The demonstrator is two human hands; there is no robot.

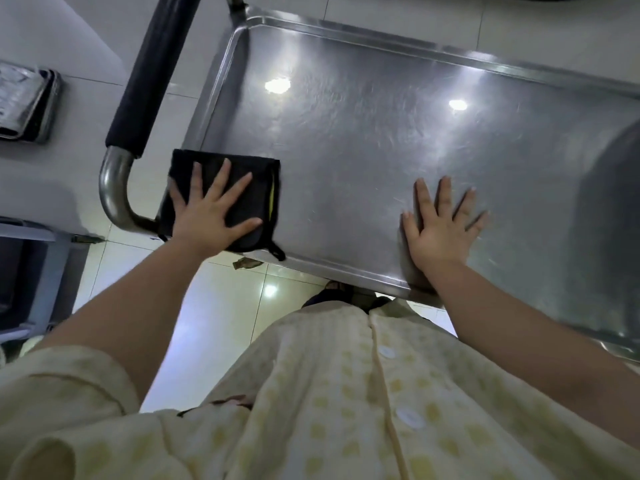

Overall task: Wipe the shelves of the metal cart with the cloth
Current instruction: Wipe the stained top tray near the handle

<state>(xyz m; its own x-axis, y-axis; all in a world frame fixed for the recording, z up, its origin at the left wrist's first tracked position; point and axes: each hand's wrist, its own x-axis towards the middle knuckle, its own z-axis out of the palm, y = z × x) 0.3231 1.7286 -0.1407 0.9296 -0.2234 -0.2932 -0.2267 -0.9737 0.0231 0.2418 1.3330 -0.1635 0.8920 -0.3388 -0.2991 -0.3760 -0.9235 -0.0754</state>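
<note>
A pale tiled floor [221, 306] surrounds the cart [112, 188], its steel top shelf [346, 140] scuffed and glaring. A black-padded handle [152, 71] stands at its left end; trays [27, 102] sit further left. The cloth [249, 178] (black, folded, yellow edge and loop showing) lies on the shelf's near-left corner, over the rim. The left hand [207, 213] presses it, grip flat and spread; the right hand [440, 230] lies flat on steel, grip holding nothing.

Shelf [363, 140]: bare steel with a raised rim and two lamp glints. Black cloth [258, 195] lies flat at the near-left corner, overhanging the rim, with a yellow edge showing. Right hand [440, 237] lies flat on the steel by the front rim, fingers spread. Floor [221, 306] beneath: pale glossy tile.
</note>
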